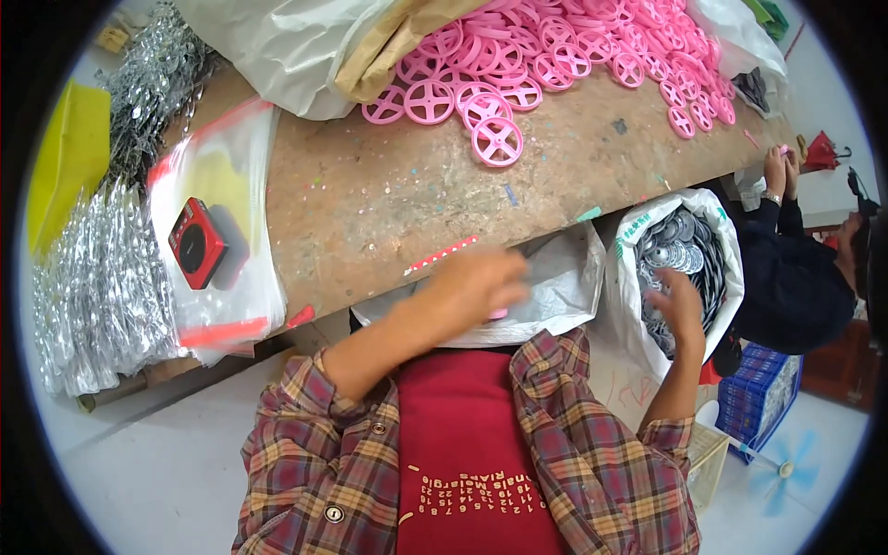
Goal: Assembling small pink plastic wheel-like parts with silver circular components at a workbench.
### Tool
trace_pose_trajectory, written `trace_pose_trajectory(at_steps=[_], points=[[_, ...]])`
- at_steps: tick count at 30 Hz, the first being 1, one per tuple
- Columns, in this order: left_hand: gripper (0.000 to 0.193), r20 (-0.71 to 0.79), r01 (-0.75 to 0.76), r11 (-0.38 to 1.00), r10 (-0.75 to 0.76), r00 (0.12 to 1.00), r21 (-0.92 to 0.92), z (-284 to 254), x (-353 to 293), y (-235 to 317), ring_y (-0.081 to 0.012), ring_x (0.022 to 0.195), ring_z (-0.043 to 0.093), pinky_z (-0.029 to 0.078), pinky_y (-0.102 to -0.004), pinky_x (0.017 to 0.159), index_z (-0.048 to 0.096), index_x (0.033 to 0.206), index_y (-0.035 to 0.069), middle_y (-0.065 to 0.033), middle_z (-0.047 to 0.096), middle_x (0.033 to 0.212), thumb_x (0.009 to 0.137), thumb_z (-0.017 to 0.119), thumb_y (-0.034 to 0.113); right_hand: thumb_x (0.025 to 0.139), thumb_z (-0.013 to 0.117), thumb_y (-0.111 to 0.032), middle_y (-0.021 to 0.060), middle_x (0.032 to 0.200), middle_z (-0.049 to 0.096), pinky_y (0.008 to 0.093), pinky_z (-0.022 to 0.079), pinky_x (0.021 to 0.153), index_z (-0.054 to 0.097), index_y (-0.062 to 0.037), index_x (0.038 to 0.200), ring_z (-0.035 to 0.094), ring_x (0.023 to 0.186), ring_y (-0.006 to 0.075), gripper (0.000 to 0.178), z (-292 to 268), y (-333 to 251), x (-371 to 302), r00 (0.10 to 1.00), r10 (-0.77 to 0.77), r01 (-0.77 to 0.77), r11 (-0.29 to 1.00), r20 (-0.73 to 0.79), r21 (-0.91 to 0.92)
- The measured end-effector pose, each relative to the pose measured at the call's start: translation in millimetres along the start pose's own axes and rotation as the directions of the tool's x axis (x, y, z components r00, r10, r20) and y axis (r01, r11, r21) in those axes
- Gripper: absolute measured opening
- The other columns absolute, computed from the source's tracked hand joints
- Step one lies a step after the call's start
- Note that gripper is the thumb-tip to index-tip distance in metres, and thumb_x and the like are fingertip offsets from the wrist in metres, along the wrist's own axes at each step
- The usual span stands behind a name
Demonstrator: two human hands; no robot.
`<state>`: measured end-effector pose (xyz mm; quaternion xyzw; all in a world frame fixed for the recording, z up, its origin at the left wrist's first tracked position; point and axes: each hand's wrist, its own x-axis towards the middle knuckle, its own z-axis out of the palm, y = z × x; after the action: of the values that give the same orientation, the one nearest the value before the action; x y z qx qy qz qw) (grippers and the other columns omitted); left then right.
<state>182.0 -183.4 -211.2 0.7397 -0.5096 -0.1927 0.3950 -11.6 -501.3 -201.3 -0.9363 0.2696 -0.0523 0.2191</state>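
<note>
Over the open white sack in front of me, my left hand is blurred by motion. A small bit of pink plastic shows at its lower side, apparently held; the rest is hidden behind the hand. My right hand reaches into the mouth of a second white sack, its fingers apart over a heap of silvery grey discs. Whether the fingertips touch a disc is unclear. Beyond my hands, on the worn wooden table, lies a pile of pink spoked wheels.
At the left lie clear plastic bags, a red and black device and silvery strips. A white sack sits at the back. On the right are another person, a blue crate and a fan.
</note>
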Motion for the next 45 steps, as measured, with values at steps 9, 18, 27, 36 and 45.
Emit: trace_pose_trajectory(at_steps=[9, 18, 27, 36, 45], points=[[0.011, -0.488, 0.066, 0.819, 0.273, 0.829, 0.571, -41, 71, -55, -0.0309, 0.088, 0.053, 0.045, -0.0404, 0.075, 0.062, 0.085, 0.007, -0.0080, 0.058, 0.093, 0.075, 0.062, 0.010, 0.077, 0.066, -0.008, 0.0118, 0.077, 0.067, 0.0320, 0.048, 0.064, 0.067, -0.0031, 0.089, 0.064, 0.068, 0.0215, 0.013, 7, 28, -16, 0.994, 0.064, -0.059, 0.996, 0.085, -0.064], [0.016, -0.094, 0.086, 0.330, -0.494, 0.865, -0.940, -19, 31, 12, -0.0151, 0.094, 0.059, 0.048, -0.0310, 0.082, 0.053, 0.104, 0.006, -0.0056, 0.059, 0.106, 0.094, 0.055, 0.018, 0.090, 0.058, -0.005, 0.0033, 0.093, 0.062, 0.0220, 0.048, 0.070, 0.060, -0.0007, 0.115, 0.059, 0.080, 0.0091, 0.025, 5, -63, 21, 0.959, 0.105, 0.120, 0.692, -0.264, 0.712], [0.033, -0.181, 0.018, 0.426, -0.422, 0.889, -0.905, -2, 11, 21, -0.0150, 0.100, 0.061, 0.054, -0.0312, 0.084, 0.047, 0.123, 0.001, -0.0084, 0.059, 0.113, 0.098, 0.050, 0.022, 0.087, 0.062, -0.004, 0.0044, 0.091, 0.064, 0.0234, 0.048, 0.068, 0.061, 0.0012, 0.110, 0.059, 0.079, 0.0093, 0.024, 57, -174, 14, 0.896, -0.364, 0.443, 0.769, -0.254, 0.461], [0.033, -0.263, 0.165, 0.685, -0.475, 0.840, -0.710, 30, 0, 0, -0.0104, 0.091, 0.059, 0.050, -0.0250, 0.075, 0.052, 0.122, 0.000, -0.0049, 0.063, 0.098, 0.100, 0.044, 0.023, 0.094, 0.054, -0.012, 0.0008, 0.088, 0.061, 0.0193, 0.044, 0.057, 0.062, -0.0017, 0.105, 0.054, 0.072, 0.0061, 0.017, 81, -175, 7, 0.987, -0.120, -0.008, 0.636, 0.109, 0.772], [0.054, -0.328, -0.038, 0.661, -0.320, 0.889, -0.749, 7, -6, 33, -0.0167, 0.098, 0.063, 0.051, -0.0310, 0.082, 0.039, 0.136, 0.005, -0.0123, 0.061, 0.110, 0.085, 0.056, -0.001, 0.089, 0.056, -0.002, 0.0067, 0.107, 0.057, 0.0246, 0.047, 0.077, 0.050, -0.0013, 0.119, 0.056, 0.093, 0.0127, 0.030, 57, -178, -2, 0.966, -0.253, 0.078, 0.489, 0.056, 0.869]])
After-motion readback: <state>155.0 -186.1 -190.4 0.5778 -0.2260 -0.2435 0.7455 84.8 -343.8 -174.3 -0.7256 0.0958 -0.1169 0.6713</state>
